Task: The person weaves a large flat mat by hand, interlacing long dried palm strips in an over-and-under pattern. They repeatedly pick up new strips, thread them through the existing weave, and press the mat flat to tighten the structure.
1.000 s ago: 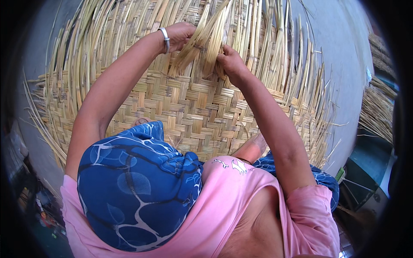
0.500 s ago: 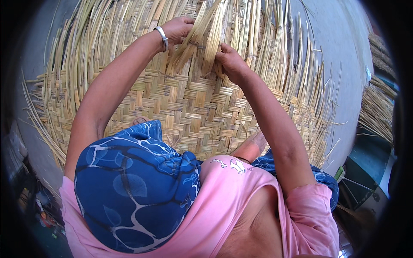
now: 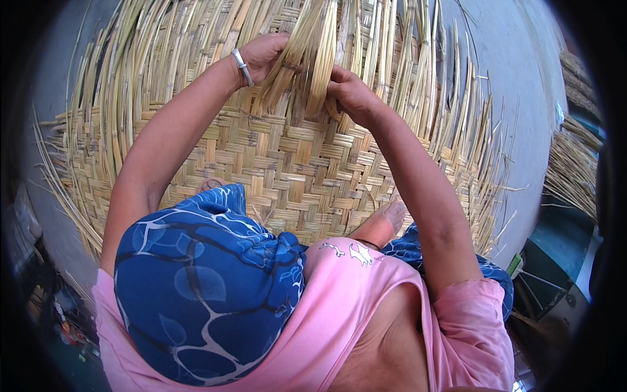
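Observation:
A large mat point(image 3: 294, 163) of flat, straw-coloured split-cane strips spreads in front of me, its near part woven in a twill pattern. Loose strip ends run away toward the far side. Between my hands a bundle of strips point(image 3: 322, 68) is lifted and bent up off the weave. My left hand point(image 3: 264, 55), with a silver bangle point(image 3: 242, 67) at the wrist, is closed on the left strips; its fingertips are partly hidden behind them. My right hand point(image 3: 353, 95) pinches the strips from the right, low down near the woven edge.
My bare foot point(image 3: 392, 217) rests on the mat near me. Grey floor point(image 3: 522, 85) surrounds the mat. Bundles of dry stalks point(image 3: 571, 166) lie at the far right, beside a green brush point(image 3: 515, 264). Assorted clutter point(image 3: 68, 320) sits at lower left.
My left hand has shifted slightly left and tucked further behind the strips. The raised strips between my hands bend a little differently. My right hand has barely moved.

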Demonstrator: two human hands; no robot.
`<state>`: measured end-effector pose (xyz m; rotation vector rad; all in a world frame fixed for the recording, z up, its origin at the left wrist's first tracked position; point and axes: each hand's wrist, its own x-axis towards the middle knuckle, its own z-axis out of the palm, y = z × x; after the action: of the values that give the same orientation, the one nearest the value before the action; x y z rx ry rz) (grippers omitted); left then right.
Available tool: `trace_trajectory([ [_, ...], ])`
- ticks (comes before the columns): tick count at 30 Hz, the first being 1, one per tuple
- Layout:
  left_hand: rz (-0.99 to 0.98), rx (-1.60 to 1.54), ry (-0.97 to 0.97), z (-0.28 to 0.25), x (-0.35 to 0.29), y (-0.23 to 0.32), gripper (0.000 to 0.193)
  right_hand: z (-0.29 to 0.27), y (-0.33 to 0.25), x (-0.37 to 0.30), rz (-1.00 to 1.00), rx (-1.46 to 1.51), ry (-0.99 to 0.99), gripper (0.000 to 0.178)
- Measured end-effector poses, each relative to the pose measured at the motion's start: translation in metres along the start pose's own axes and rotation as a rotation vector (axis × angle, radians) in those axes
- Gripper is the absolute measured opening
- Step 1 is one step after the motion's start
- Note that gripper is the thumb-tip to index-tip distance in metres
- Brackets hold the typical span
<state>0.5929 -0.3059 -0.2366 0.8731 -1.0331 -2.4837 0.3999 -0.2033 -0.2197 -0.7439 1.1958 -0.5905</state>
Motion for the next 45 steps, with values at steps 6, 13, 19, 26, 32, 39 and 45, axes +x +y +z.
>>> trace_trajectory([
  [6,0.237,-0.126,0.073,0.002,-0.011,0.001,0.025,0.005,-0.02,0.002,0.088,-0.448,-0.031,0.025],
  [13,0.199,-0.271,0.157,-0.005,-0.017,-0.011,0.02,0.008,-0.02,0.001,0.091,-0.401,-0.018,0.026],
  [19,0.099,-0.071,0.363,-0.014,-0.018,-0.01,0.014,0.015,-0.026,-0.007,0.075,-0.37,0.028,0.029],
  [26,0.212,-0.131,0.427,-0.031,-0.046,0.022,0.017,0.005,-0.015,-0.003,0.104,-0.285,-0.017,0.035],
  [32,-0.053,0.172,0.701,-0.059,-0.074,0.01,0.017,0.004,-0.011,-0.002,0.097,-0.274,-0.087,0.021],
  [39,0.006,0.941,0.911,-0.071,-0.08,-0.002,0.02,0.003,-0.008,0.003,0.117,-0.304,-0.13,0.024],
  [45,0.016,0.328,1.019,-0.083,-0.106,0.022,0.018,0.004,0.001,0.006,0.129,-0.296,-0.068,0.027],
])
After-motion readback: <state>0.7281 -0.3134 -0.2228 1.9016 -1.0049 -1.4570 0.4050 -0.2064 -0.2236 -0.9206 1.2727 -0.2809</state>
